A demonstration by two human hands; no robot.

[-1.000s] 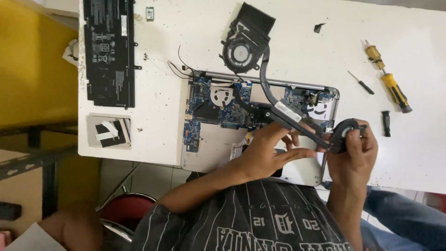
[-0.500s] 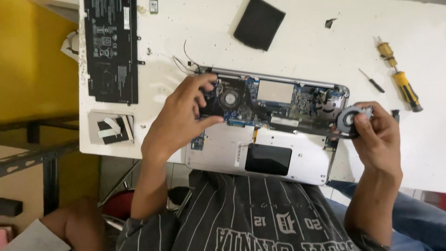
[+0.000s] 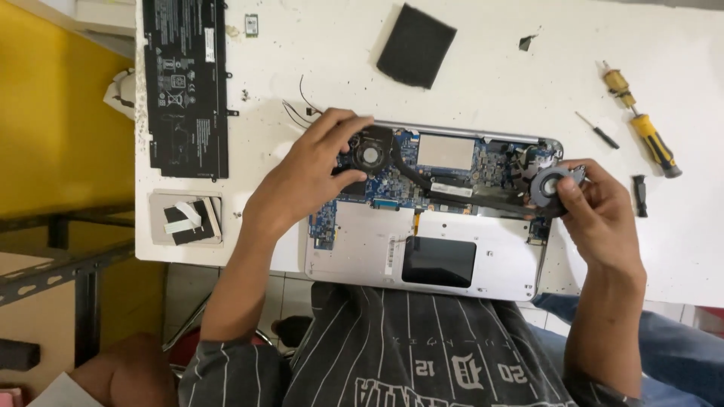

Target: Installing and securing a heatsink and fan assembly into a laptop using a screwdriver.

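Now hands: left [image 3: 302,181] pinches left fan [image 3: 368,155], right [image 3: 599,218] grips right fan [image 3: 550,186], both in open laptop [image 3: 354,249].

Left hand [image 3: 305,177] is reaching forward palm down, forearm stretching up from lower left, fingers curling and bunching at the tips. Right hand [image 3: 599,215] is sitting well apart at the right, forearm rising near vertical, thumb and fingers pinching inward.
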